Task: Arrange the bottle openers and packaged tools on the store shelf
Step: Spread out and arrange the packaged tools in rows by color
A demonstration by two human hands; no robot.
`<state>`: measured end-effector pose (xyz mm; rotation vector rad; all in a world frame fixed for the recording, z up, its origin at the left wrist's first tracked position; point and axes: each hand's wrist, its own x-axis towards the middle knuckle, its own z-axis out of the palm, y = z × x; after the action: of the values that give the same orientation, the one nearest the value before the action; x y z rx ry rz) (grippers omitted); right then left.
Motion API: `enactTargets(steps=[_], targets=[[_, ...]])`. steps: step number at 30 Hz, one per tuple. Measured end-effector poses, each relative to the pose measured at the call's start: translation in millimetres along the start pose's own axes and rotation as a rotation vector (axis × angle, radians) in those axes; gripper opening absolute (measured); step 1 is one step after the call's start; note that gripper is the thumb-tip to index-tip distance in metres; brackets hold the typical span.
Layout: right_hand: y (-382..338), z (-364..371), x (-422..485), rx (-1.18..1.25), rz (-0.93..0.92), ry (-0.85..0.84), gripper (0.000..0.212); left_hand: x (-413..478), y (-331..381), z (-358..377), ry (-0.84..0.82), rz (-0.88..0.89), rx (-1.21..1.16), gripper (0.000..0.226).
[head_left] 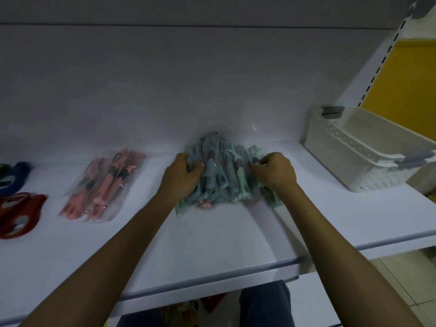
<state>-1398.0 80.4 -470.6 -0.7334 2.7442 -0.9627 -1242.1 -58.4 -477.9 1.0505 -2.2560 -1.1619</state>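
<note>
Head view, fwiw: the pile of teal packaged tools [226, 178] is seen mid-shelf [212, 237] by the back wall, gripped at its sides by the left hand [182, 175] and right hand [274, 172], and, being light, probably slippery plastic, is best squeezed from both edges.

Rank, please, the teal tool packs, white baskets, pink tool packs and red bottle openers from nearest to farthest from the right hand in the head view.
1. Teal tool packs: gripped by the right hand.
2. White baskets: to its right.
3. Pink tool packs: beyond the left hand.
4. Red bottle openers: far left.
</note>
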Motion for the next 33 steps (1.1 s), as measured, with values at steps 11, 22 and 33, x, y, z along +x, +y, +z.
enactTargets(steps=[11,22,33], targets=[[-23.9,-7.4,-7.3,0.484,0.037,-0.186,0.020,29.3,19.7,-11.6,-0.186,-0.223,-0.373,0.065],[-21.6,-27.7,-9.2,0.786,0.077,-0.165,0.018,31.5,27.1,-5.4,-0.180,-0.162,-0.285,0.083],[-7.2,-5.3,-4.3,0.413,0.017,-0.070,0.028,21.2,23.4,16.1,-0.168,0.027,-0.051,0.076]])
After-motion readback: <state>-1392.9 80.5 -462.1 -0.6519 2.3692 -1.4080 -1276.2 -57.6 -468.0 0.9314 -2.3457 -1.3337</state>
